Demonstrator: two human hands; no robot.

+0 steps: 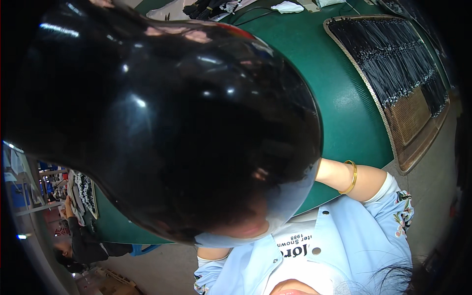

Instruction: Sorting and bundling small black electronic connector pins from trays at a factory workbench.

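Workshop, green work table [344, 98] — most of the view blocked by a glossy black rounded object [162, 128] close to the camera. On table, upper right: woven tray [418, 132] w/ rows of black strands [393, 59]. Forearm w/ gold bangle [351, 177] runs behind the black object; hands hidden, finger state can't be told. Another person's sleeve [83, 241] lower left.

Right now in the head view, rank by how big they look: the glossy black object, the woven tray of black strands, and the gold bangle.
1. Glossy black object: fills most of the frame, though it is close to the camera, so its true size is unsure.
2. Woven tray of black strands.
3. Gold bangle on the forearm, smallest.
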